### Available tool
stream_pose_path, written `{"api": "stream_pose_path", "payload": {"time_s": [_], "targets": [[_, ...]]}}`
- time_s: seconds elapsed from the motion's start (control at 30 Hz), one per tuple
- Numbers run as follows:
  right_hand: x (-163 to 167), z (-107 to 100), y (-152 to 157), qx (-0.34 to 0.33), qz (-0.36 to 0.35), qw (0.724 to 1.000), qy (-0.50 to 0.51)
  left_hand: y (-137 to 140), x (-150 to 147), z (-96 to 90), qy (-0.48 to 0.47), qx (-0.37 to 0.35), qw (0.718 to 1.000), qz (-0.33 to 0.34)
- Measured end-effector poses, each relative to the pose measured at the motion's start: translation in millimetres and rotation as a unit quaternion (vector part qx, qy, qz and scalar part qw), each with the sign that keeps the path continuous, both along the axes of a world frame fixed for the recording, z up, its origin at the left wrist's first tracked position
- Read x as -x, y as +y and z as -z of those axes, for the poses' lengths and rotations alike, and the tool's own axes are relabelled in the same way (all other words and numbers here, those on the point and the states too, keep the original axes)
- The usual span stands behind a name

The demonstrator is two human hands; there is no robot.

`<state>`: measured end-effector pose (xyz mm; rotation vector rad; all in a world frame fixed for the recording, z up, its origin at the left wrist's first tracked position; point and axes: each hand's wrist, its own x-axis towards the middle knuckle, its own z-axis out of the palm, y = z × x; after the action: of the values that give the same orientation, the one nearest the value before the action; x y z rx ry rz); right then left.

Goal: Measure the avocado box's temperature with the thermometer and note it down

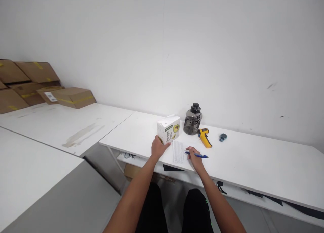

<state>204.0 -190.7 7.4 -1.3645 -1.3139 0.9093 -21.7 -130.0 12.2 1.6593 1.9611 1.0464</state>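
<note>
My left hand [158, 147] grips the lower front corner of a white box [168, 128] printed with avocados and the words "Super Meal". The box stands upright on the white table, its top a little uneven. In my right hand [194, 157] is a blue pen [199, 155], its tip pointing left toward a sheet of paper [178, 152]. Lines of handwriting, too small to read, cover the sheet, which lies flat between my hands. Whether the pen tip touches the paper I cannot tell.
A dark transparent bottle [192, 120] stands behind the box. Right of it lie a yellow infrared thermometer [205, 138] and a dark watch [223, 137]. Several cardboard boxes [76, 97] sit at the far left. Below the tabletop runs a shelf [243, 194] holding dark items.
</note>
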Motion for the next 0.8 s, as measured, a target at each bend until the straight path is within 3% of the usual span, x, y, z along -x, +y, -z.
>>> {"api": "stream_pose_path", "payload": {"time_s": [0.23,0.57,0.8], "targets": [[0,1,1,0.003,-0.002,1.0,-0.004,-3,0,-5.5,-0.071,0.029,0.997,-0.032],[-1,3,3,-0.005,0.005,1.0,-0.012,1,2,2.7,0.026,-0.01,1.0,0.007],[-1,5,3,0.0,-0.001,1.0,-0.014,3,3,5.2,0.039,-0.016,0.999,0.007]]}}
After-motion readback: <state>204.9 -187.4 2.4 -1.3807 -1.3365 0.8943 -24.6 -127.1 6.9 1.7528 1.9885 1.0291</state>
